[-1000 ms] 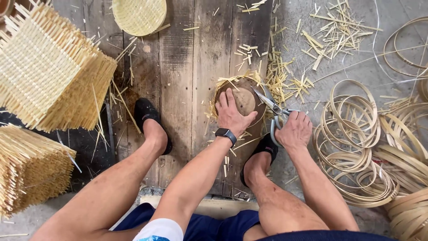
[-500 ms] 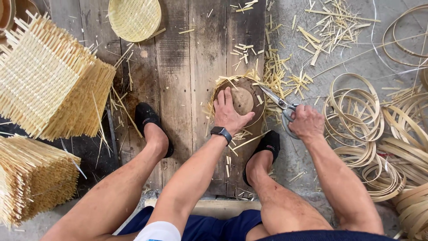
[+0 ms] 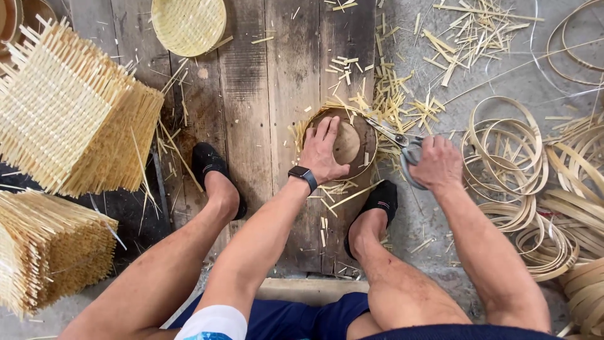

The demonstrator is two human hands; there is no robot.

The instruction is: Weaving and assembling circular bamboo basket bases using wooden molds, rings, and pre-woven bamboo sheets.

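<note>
Old wooden boards [image 3: 264, 94] make up the work floor, dark and weathered, with grey concrete [image 3: 503, 69] off to the right side. Pretty cluttered spot overall.

Starting at the hands: the left hand [image 3: 324, 151] is spread flat, fingers splayed, pressing down on a small round woven basket [image 3: 352, 141] that sits on the boards between the person's feet. It's not gripping, just pinning the thing in place. There's a dark watch [image 3: 303, 176] on that wrist. The right hand [image 3: 438, 162] is closed around the handles of a pair of scissors [image 3: 396, 137], and the blades point up and left, with the tips right at the basket's rim, on its right edge. Can't really tell how wide the blades are parted.

Moving outward, both feet are in black shoes [image 3: 211, 167], planted either side of the left arm. Short cut bamboo bits [image 3: 390, 94] are scattered all around the basket, and thicker above and right of it. Further right, on the concrete, lies a heap of coiled bamboo hoops [image 3: 503, 151], running right up to the frame edge. On the left, big woven square mats [image 3: 69, 119] with loose strip ends are stacked up, and they eat most of that side. A finished round basket [image 3: 189, 24] sits at the top. The only fairly open patch is the planks in the top middle.
</note>
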